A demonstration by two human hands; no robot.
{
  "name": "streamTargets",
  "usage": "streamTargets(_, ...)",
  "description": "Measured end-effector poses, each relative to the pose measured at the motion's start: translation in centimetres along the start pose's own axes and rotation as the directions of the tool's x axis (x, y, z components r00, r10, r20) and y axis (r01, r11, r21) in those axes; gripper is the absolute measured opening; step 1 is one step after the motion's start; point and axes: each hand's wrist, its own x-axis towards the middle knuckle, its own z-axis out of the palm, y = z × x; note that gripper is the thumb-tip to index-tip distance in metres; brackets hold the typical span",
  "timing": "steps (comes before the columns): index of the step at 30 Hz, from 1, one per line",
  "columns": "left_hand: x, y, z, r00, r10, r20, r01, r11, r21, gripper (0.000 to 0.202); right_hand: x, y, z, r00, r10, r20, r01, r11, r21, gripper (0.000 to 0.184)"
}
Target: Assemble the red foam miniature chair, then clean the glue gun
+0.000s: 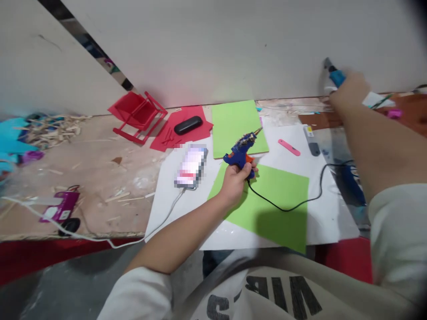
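My left hand (234, 181) is wrapped round the grip of a blue hot glue gun (240, 150) with an orange trigger. Its nozzle points up and to the right, and its black cord (286, 210) runs off rightward. Light green sheets (276, 189) lie beneath it on white paper (187, 222). At the far right, my right hand (353, 91) is closed on a blue-handled tool (336, 77) with a dark grey tip, held up near the wall; blur hides its exact kind. A pink slim tool (289, 147) and a grey cutter (312, 141) lie between the hands.
A phone (191, 166) on a white cable lies left of the glue gun. Behind it are a red miniature rocking chair (136, 115), red sheets (200, 113) and a black case (188, 125). Wood scraps (55, 131) and a purple device (63, 205) sit farther left. A wall (233, 49) borders the back.
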Motion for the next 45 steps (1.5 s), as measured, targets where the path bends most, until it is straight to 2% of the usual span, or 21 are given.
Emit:
streamTargets(2,-0.3,0.3,-0.1,1.0,-0.027,-0.005,0.027,0.999,-0.025,0.054,1.1,0.6,2.3,0.996,0.063,-0.06,-0.064,0.998,-0.024,0.107)
streamTargets(5,-0.6,0.7,-0.1,0.998,-0.063,-0.016,0.062,0.997,-0.046,0.054,2.1,1.3,4.7,0.987,0.11,-0.117,-0.114,0.993,-0.029,0.114)
streamTargets(7,-0.7,0.9,-0.2,0.997,-0.077,-0.031,0.076,0.996,-0.038,0.053,2.4,1.6,5.2,0.98,0.156,-0.123,-0.152,0.988,0.042,0.101)
streamTargets(9,-0.6,0.9,-0.1,0.996,-0.073,-0.043,0.072,0.997,-0.025,0.052,2.4,1.7,5.0,0.968,0.207,-0.145,-0.188,0.973,0.134,0.072)
streamTargets(11,-0.4,0.9,0.0,0.998,-0.047,-0.045,0.047,0.999,-0.01,0.05,2.1,1.5,4.2,0.955,0.233,-0.183,-0.197,0.96,0.198,0.052)
streamTargets(15,0.0,0.6,0.2,0.998,0.045,-0.033,-0.044,0.999,0.013,0.048,0.6,0.2,1.3,0.936,0.201,-0.289,-0.131,0.961,0.244,0.046)
streamTargets(17,0.3,0.5,0.3,0.995,0.095,-0.031,-0.094,0.995,0.015,0.048,-0.7,-0.6,-0.7,0.931,0.154,-0.332,-0.036,0.941,0.335,0.047)
streamTargets(20,0.8,0.3,0.5,0.987,0.16,-0.033,-0.16,0.987,0.008,0.049,-3.1,-1.9,-3.7,0.915,-0.005,-0.404,0.199,0.875,0.441,0.039)
streamTargets(22,1.1,0.1,0.5,0.982,0.183,-0.043,-0.182,0.983,0.009,0.048,-4.5,-2.7,-5.3,0.904,-0.111,-0.412,0.327,0.8,0.503,0.044)
streamTargets(26,1.8,-0.1,0.5,0.977,0.207,-0.061,-0.206,0.978,0.015,0.043,-6.2,-3.6,-7.4,0.856,-0.241,-0.457,0.506,0.574,0.644,0.057)
streamTargets(27,2.0,-0.2,0.5,0.975,0.211,-0.063,-0.211,0.977,0.015,0.041,-6.4,-3.6,-7.8,0.849,-0.244,-0.469,0.517,0.571,0.637,0.058)
streamTargets(28,2.1,-0.2,0.4,0.974,0.214,-0.067,-0.214,0.977,0.016,0.039,-6.3,-3.6,-8.1,0.85,-0.238,-0.469,0.507,0.606,0.613,0.058)
streamTargets(30,2.3,-0.2,0.4,0.973,0.217,-0.078,-0.216,0.976,0.018,0.037,-5.8,-3.3,-8.5,0.88,-0.193,-0.433,0.422,0.736,0.529,0.058)
streamTargets(32,2.5,-0.1,0.4,0.972,0.217,-0.086,-0.216,0.976,0.017,0.035,-4.9,-3.0,-8.8,0.914,-0.088,-0.396,0.28,0.843,0.459,0.057)
streamTargets(34,2.5,0.1,0.5,0.972,0.218,-0.092,-0.218,0.976,0.009,0.032,-4.2,-2.9,-8.9,0.924,0.039,-0.38,0.175,0.841,0.512,0.059)
streamTargets(36,2.5,0.2,0.6,0.971,0.218,-0.096,-0.219,0.976,-0.003,0.03,-4.5,-3.2,-8.8,0.928,0.098,-0.36,0.173,0.742,0.648,0.061)
streamTargets(39,2.3,0.4,0.9,0.972,0.212,-0.102,-0.215,0.976,-0.025,0.026,-7.7,-4.5,-8.0,0.948,0.047,-0.314,0.252,0.491,0.834,0.06)
streamTargets(41,2.1,0.6,1.0,0.978,0.184,-0.103,-0.19,0.98,-0.053,0.025,-11.5,-5.4,-6.8,0.954,-0.016,-0.3,0.289,0.329,0.899,0.057)
streamTargets(43,2.0,0.8,1.1,0.986,0.133,-0.097,-0.142,0.985,-0.099,0.025,-16.2,-6.2,-5.3,0.949,-0.095,-0.3,0.315,0.287,0.905,0.056)
streamTargets(45,2.1,1.3,1.1,0.994,0.083,-0.073,-0.094,0.983,-0.16,0.029,-21.0,-6.7,-4.1,0.932,-0.244,-0.268,0.323,0.225,0.919,0.06)
